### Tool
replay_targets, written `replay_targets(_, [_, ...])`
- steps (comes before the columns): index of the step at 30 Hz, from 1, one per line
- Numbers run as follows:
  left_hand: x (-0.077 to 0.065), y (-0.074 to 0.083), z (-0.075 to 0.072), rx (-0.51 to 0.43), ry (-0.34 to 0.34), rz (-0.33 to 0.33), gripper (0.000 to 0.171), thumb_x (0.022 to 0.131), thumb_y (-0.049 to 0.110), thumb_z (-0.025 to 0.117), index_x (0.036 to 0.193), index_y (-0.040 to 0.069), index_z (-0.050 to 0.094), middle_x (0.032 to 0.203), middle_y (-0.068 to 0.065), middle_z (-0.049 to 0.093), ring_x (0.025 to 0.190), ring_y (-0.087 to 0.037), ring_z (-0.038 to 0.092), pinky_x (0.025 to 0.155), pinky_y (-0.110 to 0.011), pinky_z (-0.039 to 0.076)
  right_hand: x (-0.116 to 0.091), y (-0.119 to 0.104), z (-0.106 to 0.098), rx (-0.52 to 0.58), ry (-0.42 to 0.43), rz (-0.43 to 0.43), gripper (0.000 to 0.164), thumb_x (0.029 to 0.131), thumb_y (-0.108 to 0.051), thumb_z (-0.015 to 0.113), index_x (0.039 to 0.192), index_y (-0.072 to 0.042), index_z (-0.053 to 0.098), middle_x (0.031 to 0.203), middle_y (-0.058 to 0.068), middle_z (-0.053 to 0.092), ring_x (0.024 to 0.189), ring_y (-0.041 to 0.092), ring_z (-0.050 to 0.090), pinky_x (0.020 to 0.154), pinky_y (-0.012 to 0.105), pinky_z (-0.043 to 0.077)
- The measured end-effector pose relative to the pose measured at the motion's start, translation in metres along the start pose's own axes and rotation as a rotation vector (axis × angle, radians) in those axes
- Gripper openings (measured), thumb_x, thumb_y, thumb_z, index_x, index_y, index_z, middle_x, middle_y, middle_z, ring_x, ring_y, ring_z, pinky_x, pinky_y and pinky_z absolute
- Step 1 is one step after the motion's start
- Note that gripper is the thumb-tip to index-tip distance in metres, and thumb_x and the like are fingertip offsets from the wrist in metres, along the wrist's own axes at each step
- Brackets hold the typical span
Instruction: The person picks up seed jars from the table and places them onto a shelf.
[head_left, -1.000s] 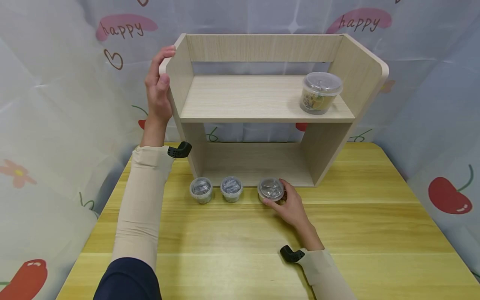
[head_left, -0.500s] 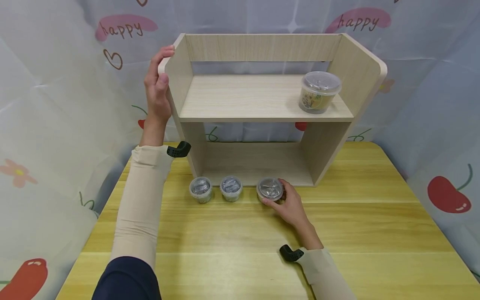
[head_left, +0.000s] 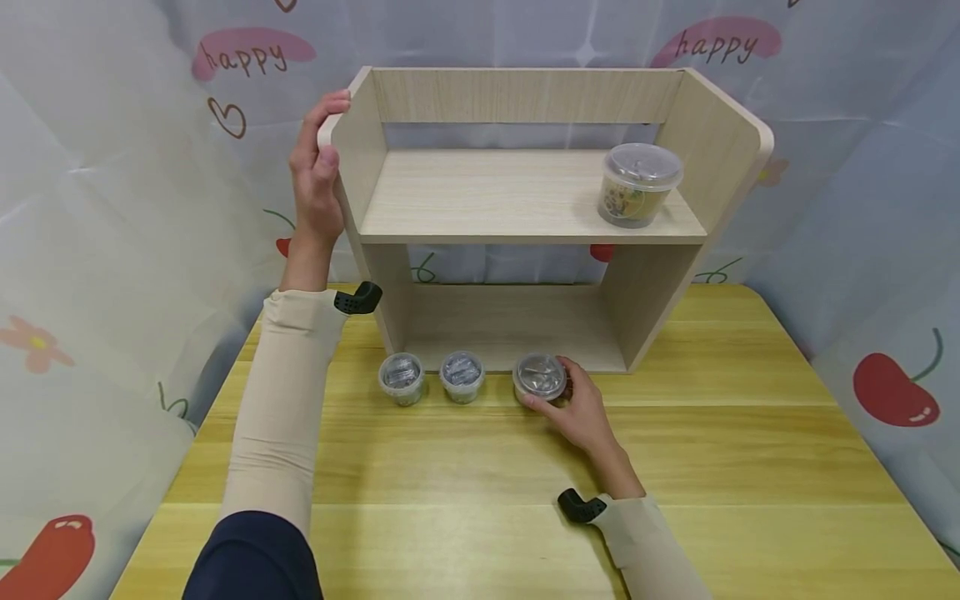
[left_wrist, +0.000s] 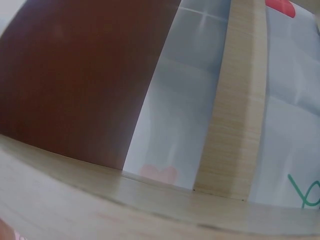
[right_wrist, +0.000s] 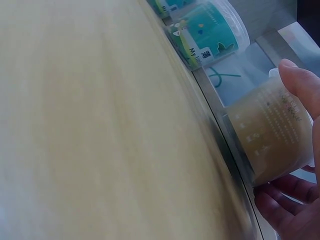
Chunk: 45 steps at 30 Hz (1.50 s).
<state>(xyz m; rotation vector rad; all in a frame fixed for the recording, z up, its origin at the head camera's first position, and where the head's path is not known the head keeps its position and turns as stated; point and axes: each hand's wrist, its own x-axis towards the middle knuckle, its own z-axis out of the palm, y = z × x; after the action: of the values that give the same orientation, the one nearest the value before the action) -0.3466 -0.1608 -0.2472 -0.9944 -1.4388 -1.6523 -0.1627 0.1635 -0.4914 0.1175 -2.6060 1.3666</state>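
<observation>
My left hand (head_left: 318, 187) grips the left side panel of a pale wooden two-tier shelf (head_left: 480, 196), fingers over its upper front edge and thumb on the near side. In front of the shelf, my right hand (head_left: 587, 417) holds a small clear-lidded plastic tub (head_left: 541, 376) between thumb and fingers. The right wrist view shows that tub's tan label (right_wrist: 272, 135) up close, with the thumb on one side and curled fingers on the other. To its left stand two similar lidded tubs, a middle one (head_left: 462, 377) and a left one (head_left: 402, 378).
A larger lidded tub (head_left: 639, 185) stands on the upper tier at the right. The shelf rests on a yellow wooden table (head_left: 450, 517), with printed curtains (head_left: 862, 208) behind and at both sides. In the left wrist view, a shelf board (left_wrist: 235, 100) fills the middle.
</observation>
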Motion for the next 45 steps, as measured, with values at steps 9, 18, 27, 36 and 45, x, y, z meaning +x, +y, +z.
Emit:
replay_targets(9, [0.0003,-0.0004,-0.0002,-0.018,0.011,-0.002,0.078,0.078,0.058,0.057,0.119,-0.009,0.056,0.13,-0.016,0.055,0.124,-0.027,0.046,0.1,-0.035,0.037,-0.0006,0.0009,-0.0015,-0.008,0.025,0.004,0.086,0.074,-0.033,0.086,0.141,0.0,0.043,0.132,0.019,0.054,0.114,0.034,0.055,0.092,0.049,0.048])
replay_targets(18, [0.0008,0.0027,0.0006,-0.039,0.018,-0.014,0.078,0.077,0.058,0.058,0.118,-0.008,0.056,0.13,-0.017,0.055,0.12,-0.029,0.046,0.096,-0.033,0.038,-0.001,0.0023,-0.0027,0.014,0.055,-0.009,0.084,0.073,-0.03,0.087,0.14,-0.001,0.046,0.129,0.017,0.056,0.111,0.032,0.056,0.09,0.047,0.048])
replay_targets(27, [0.0007,0.0012,-0.0007,-0.024,0.007,-0.013,0.075,0.078,0.056,0.055,0.119,-0.007,0.056,0.132,-0.017,0.054,0.123,-0.028,0.045,0.098,-0.034,0.037,-0.0019,0.0036,-0.0045,0.015,0.069,-0.005,0.084,0.072,-0.031,0.088,0.139,-0.001,0.046,0.129,0.016,0.056,0.112,0.031,0.056,0.09,0.046,0.047])
replay_targets(36, [0.0001,0.0004,0.0004,-0.021,0.012,-0.012,0.076,0.078,0.057,0.056,0.119,-0.007,0.057,0.131,-0.016,0.055,0.123,-0.027,0.046,0.099,-0.034,0.036,-0.0044,0.0037,-0.0063,0.022,0.082,-0.007,0.083,0.073,-0.031,0.087,0.139,-0.001,0.047,0.129,0.017,0.055,0.114,0.032,0.054,0.092,0.048,0.047])
replay_targets(45, [0.001,0.0029,0.002,-0.009,0.019,-0.005,0.079,0.077,0.059,0.056,0.118,-0.008,0.056,0.13,-0.015,0.056,0.124,-0.026,0.046,0.102,-0.035,0.035,-0.0055,0.003,-0.0074,0.044,0.096,-0.016,0.081,0.073,-0.027,0.087,0.138,0.0,0.047,0.128,0.017,0.056,0.113,0.031,0.055,0.092,0.048,0.047])
